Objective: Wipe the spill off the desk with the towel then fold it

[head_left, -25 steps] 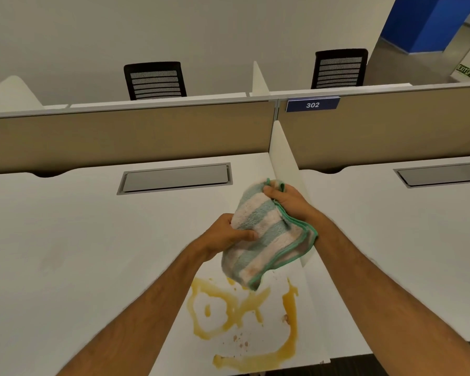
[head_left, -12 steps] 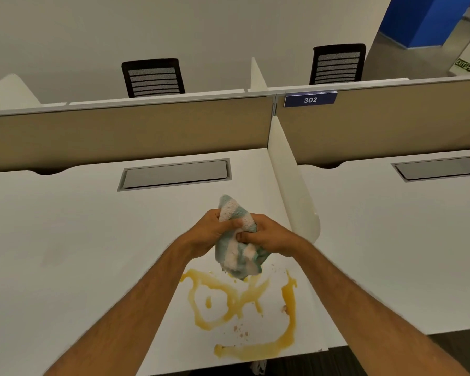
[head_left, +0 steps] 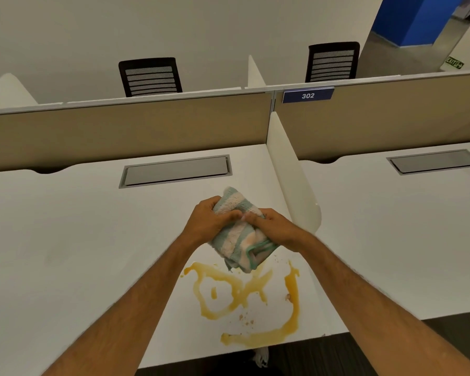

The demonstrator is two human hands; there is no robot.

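Observation:
A bunched towel [head_left: 238, 240] with pale green and white stripes and a green hem hangs just above the white desk [head_left: 65, 240]. My left hand [head_left: 208, 222] grips its left side and my right hand [head_left: 273, 229] grips its right side, thumbs meeting on top. A yellow-orange spill [head_left: 244, 297] lies in loops and streaks on the desk right below the towel, reaching the front edge. The towel's lower corner hovers close over the spill's far edge; I cannot tell if it touches.
A white divider panel [head_left: 291, 175] stands just right of my hands. A grey cable flap [head_left: 175, 170] is set into the desk behind them. A tan partition [head_left: 125, 128] runs along the back, with two black chairs [head_left: 150, 76] beyond it. The desk's front edge is near the spill.
My hands came together from apart and bunched the towel into a wad. They have lowered with it toward the spill, and the towel now hangs slightly lower between them.

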